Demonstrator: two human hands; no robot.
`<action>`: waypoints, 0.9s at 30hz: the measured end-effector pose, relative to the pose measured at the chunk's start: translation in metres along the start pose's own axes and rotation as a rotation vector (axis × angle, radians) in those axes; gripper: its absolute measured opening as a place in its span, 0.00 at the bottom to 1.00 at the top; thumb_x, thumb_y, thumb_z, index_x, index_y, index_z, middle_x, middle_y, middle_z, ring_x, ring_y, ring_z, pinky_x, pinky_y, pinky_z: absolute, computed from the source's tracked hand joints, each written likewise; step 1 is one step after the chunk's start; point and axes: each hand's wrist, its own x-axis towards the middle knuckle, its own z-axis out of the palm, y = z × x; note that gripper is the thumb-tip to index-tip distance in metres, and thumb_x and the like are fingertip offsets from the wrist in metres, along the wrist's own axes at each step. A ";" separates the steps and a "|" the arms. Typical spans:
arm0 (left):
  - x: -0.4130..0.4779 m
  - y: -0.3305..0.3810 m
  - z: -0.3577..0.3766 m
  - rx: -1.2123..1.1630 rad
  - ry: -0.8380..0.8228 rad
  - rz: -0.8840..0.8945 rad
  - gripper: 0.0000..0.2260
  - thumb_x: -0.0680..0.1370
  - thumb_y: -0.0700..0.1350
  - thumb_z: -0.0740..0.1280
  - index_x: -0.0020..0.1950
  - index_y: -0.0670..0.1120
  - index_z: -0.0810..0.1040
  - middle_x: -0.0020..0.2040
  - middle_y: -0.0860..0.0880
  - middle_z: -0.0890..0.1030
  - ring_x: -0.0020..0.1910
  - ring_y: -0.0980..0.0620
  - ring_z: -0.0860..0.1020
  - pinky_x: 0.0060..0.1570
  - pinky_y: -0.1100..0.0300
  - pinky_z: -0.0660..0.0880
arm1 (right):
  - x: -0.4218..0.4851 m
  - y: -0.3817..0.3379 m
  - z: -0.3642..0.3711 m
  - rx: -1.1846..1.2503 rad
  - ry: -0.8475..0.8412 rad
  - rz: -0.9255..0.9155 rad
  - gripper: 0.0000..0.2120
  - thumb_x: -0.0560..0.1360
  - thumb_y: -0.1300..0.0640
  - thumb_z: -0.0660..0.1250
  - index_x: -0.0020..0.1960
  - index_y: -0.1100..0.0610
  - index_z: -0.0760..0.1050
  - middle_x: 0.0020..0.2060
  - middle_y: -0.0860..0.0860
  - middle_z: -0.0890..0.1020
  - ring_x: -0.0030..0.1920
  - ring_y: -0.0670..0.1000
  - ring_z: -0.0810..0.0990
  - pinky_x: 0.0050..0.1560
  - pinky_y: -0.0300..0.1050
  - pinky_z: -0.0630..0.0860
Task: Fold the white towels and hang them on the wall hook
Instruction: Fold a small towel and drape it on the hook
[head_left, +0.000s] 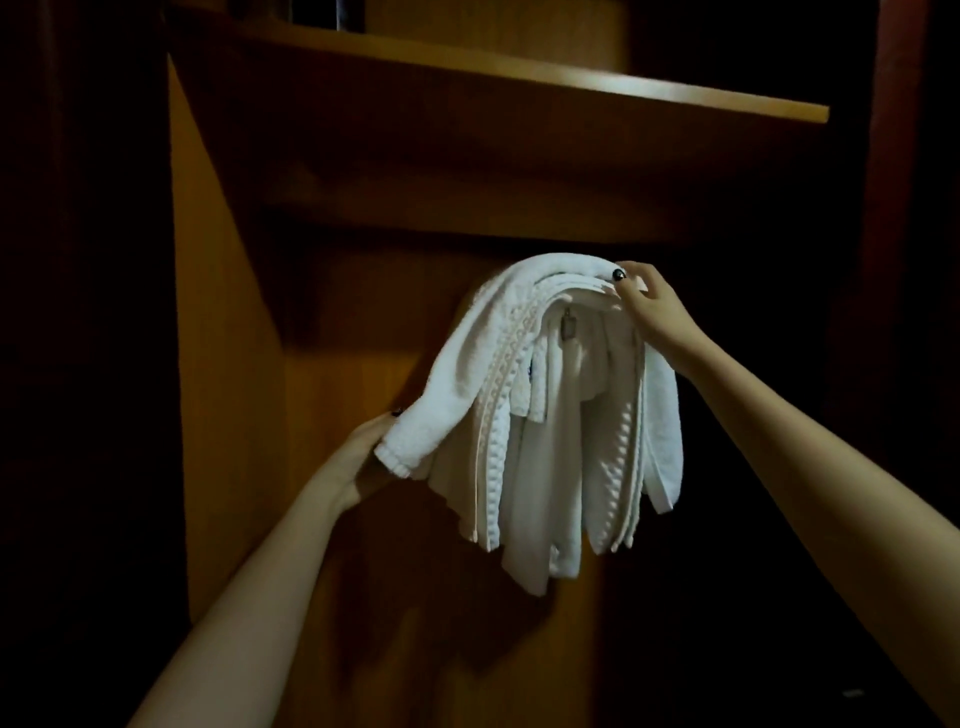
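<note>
Head view: dim wooden alcove, seen from below the shelf.
Hands: two, both bare-armed, with dark nail polish.
Left hand (363, 452): low on the left, palm under the lower left corner of the towels; its grip is partly hidden by the cloth, so whether the fingers close on it cannot be told.
Right hand (649, 306): upper right, fingers curled over the top edge of the bundle, pinching the folded layers there.
White towels (545, 415): one draped bundle of several layers; an exact count of towels cannot be made out. It hangs in the middle of the view, against the wooden back panel (332, 395), with its ends falling downward.
Patterned band: one woven strip runs down the left fold.
Tag: one small label (568, 328) shows near the top under the fold.
Hook: hidden by the cloth.
Shelf (571, 88): one wooden board above, far, spanning the alcove.
</note>
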 end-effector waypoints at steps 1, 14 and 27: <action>-0.002 -0.002 0.002 0.027 -0.071 0.026 0.07 0.81 0.42 0.62 0.50 0.39 0.76 0.35 0.43 0.80 0.32 0.49 0.79 0.34 0.58 0.76 | -0.004 0.003 -0.002 0.021 0.034 0.004 0.21 0.82 0.46 0.58 0.71 0.55 0.67 0.66 0.52 0.73 0.62 0.49 0.73 0.54 0.42 0.71; 0.001 0.081 0.116 0.508 0.008 0.805 0.16 0.80 0.44 0.63 0.69 0.47 0.70 0.62 0.54 0.73 0.61 0.58 0.71 0.55 0.69 0.68 | -0.048 0.084 -0.021 -0.171 0.235 0.102 0.25 0.75 0.56 0.67 0.71 0.56 0.66 0.55 0.52 0.76 0.53 0.50 0.76 0.50 0.42 0.74; -0.001 0.074 0.164 0.669 0.371 1.011 0.14 0.80 0.41 0.61 0.65 0.43 0.76 0.61 0.47 0.78 0.61 0.52 0.75 0.58 0.64 0.72 | -0.061 0.169 -0.032 -0.102 -0.072 0.198 0.09 0.70 0.57 0.72 0.48 0.60 0.78 0.44 0.53 0.81 0.45 0.54 0.80 0.42 0.49 0.78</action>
